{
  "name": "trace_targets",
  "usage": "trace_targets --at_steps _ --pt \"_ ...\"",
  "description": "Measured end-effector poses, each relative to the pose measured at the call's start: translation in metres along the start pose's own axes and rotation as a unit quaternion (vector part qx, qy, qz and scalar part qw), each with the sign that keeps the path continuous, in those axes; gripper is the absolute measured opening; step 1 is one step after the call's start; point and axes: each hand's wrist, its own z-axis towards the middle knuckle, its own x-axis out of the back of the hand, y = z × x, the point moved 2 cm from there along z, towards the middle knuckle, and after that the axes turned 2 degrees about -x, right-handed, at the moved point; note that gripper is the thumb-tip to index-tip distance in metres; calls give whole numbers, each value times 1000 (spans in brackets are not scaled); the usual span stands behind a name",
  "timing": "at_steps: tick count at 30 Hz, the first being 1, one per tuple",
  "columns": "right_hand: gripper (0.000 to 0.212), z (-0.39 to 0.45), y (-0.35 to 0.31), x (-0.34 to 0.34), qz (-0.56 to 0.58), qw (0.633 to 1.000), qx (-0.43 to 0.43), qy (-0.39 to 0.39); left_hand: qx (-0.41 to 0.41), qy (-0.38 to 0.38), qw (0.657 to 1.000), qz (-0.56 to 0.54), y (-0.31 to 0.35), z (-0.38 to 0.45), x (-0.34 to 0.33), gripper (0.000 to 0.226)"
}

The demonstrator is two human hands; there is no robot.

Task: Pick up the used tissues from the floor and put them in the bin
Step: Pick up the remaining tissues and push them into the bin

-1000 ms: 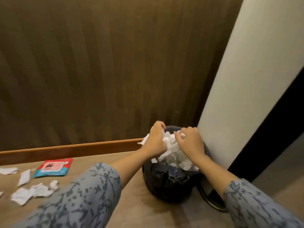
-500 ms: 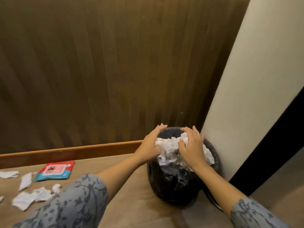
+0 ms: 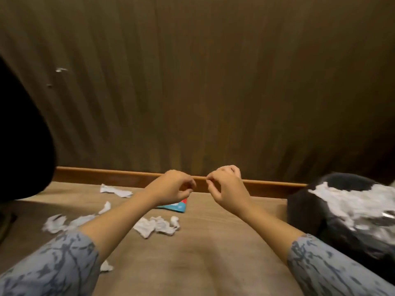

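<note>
Tissues (image 3: 157,226) lie crumpled on the brown floor (image 3: 192,253), one small scrap (image 3: 106,266) nearest by the left sleeve, more (image 3: 56,223) to the left, another (image 3: 115,190) back by the skirting board (image 3: 267,185). The left hand (image 3: 171,188) and right hand (image 3: 226,189) hover above the floor, fingers loosely curled, holding nothing. A red-and-blue packet (image 3: 176,206) peeks from under the left hand; its print is unreadable. At right, the black bin (image 3: 316,212) brims with white tissue. Beyond stands the ribbed brown wall (image 3: 192,82).
</note>
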Motion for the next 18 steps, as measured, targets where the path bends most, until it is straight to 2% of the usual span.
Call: trace_targets --at_steps 4,7,10,12,15,18 --pt "16 37 -71 -81 31 998 13 -60 47 17 998 36 -88 -67 7 22" --pt "21 45 -118 -142 55 994 14 -89 112 68 991 -22 -155 -122 -1 18" --pt "20 39 -154 -211 76 983 7 -164 185 90 978 -43 -217 -183 -24 19" --pt "30 28 -175 -256 77 969 -3 -233 244 111 961 -73 -248 -228 -44 33" --pt "52 0 -204 -317 55 934 -10 -352 376 122 913 -101 -271 -297 -76 67" --pt "72 -34 -223 -367 74 913 -26 -400 495 93 858 -99 -270 -353 -112 102"
